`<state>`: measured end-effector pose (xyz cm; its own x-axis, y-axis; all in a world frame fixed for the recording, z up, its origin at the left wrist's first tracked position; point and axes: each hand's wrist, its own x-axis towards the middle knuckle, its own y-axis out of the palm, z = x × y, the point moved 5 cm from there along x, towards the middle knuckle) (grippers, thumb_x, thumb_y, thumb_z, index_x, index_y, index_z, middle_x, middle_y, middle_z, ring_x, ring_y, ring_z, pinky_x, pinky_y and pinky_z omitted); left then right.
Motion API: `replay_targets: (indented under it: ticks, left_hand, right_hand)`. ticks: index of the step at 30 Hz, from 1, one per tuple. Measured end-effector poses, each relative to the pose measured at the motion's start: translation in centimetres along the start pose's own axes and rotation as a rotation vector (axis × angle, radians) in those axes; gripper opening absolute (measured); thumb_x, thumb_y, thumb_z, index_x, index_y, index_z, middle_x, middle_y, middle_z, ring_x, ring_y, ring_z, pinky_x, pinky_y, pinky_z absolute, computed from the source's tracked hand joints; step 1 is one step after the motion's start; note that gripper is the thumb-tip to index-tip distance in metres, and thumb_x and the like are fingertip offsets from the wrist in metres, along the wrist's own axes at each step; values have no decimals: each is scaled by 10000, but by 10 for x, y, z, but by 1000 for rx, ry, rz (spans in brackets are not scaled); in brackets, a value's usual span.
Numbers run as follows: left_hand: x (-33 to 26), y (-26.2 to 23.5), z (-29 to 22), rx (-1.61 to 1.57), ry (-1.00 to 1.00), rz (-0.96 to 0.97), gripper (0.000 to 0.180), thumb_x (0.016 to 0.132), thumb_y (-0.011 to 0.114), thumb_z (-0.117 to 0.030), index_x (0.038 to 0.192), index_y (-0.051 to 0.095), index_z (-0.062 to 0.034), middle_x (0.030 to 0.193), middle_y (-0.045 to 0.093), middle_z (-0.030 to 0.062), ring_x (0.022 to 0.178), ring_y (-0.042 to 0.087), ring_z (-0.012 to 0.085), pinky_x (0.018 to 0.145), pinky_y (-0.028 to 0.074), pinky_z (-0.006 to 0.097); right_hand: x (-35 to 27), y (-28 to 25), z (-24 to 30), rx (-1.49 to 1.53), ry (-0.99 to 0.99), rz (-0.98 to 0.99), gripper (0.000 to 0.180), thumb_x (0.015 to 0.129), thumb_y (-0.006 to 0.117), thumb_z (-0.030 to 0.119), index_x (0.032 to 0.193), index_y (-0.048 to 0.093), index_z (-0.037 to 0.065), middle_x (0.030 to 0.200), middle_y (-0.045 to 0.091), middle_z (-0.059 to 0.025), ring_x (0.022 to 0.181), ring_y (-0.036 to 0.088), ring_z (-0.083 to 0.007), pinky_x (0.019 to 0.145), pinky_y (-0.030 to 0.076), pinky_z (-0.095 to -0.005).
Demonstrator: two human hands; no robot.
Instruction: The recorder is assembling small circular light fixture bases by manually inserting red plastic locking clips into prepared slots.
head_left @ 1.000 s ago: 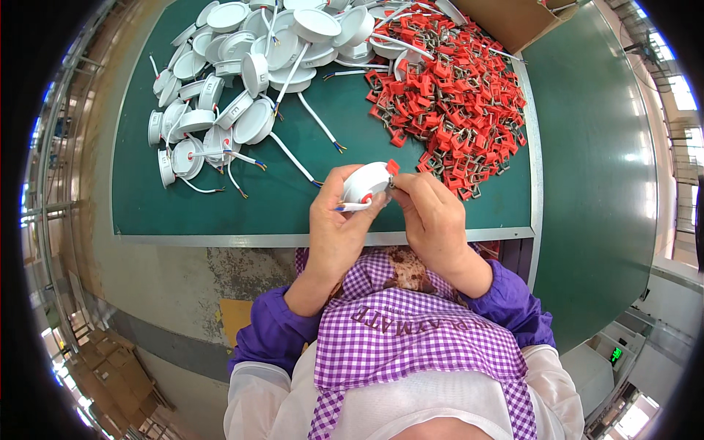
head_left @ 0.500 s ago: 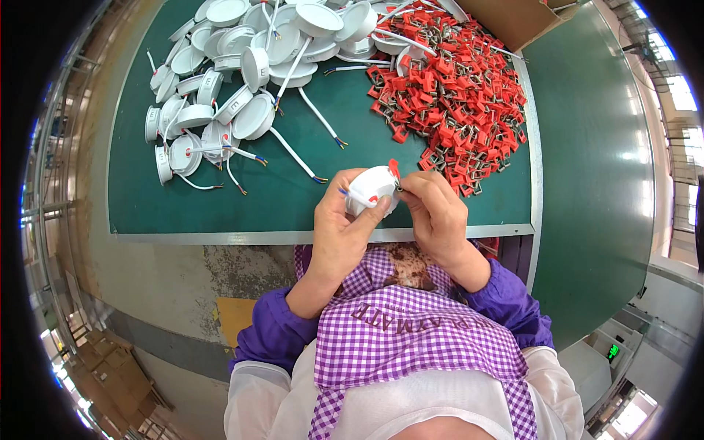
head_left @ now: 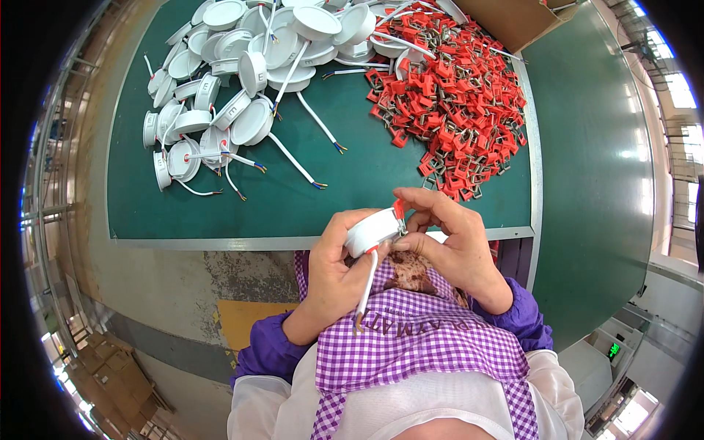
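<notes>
While the left hand (head_left: 339,268) is gripping the white round housing (head_left: 372,231) between thumb and fingers, the right hand (head_left: 458,238) is working at its rim: the forefinger is arching onto the top of a red clip (head_left: 399,208), the thumb is lying lower down by its bent metal piece (head_left: 402,226), and whether they're squeezing it I can't tell. That drum-shaped housing is tilting right by the bench's near edge, its smooth side curving toward us, and a white cable (head_left: 368,282) is dangling from it over the purple-and-white checked apron (head_left: 411,359).

Moving outward, the green bench top (head_left: 345,165) is showing a flat, smooth surface, with a pale metal strip (head_left: 220,243) running along the front. Up on the left, a pile of white housings (head_left: 251,125) is sprawling, round and glossy, cables poking out with thin coloured wire ends. Over on the right, a heap of red clips (head_left: 458,110) is bristling with angular red pieces and grey metal loops. Behind it a brown cardboard box (head_left: 510,20) is leaning into view, its contents mostly hiding beyond the upper edge.
</notes>
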<state>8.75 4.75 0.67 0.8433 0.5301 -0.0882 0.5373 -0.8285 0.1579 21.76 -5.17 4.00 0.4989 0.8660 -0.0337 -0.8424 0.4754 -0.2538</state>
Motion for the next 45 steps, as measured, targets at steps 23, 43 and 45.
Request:
replay_targets:
  ticks: [23, 43, 45]
  left_hand:
    - [11, -24, 13, -150, -182, -155, 368, 828, 687, 73, 1164, 547, 21, 1068, 646, 97, 999, 633, 146, 871, 522, 290]
    - [24, -45, -10, -117, -83, -164, 395, 819, 655, 60, 1191, 540, -5, 1115, 647, 116, 1032, 652, 226, 923, 542, 410]
    - [27, -45, -1, -698, -101, -201, 443, 852, 634, 10, 1267, 490, -38, 1145, 632, 126, 1035, 654, 249, 841, 581, 439]
  right_hand:
    - [24, -36, -40, -1044, -160, -159, 219, 777, 625, 30, 996, 632, 36, 867, 564, -115, 805, 622, -273, 648, 510, -366]
    - [59, -63, -34, 146, 51, -362, 107, 923, 627, 52, 1004, 583, -2, 813, 640, -33, 643, 625, -81, 535, 445, -200]
    - [59, -66, -26, 177, 54, -336, 120, 924, 628, 58, 1014, 579, -4, 803, 638, -24, 616, 616, -83, 528, 441, -195]
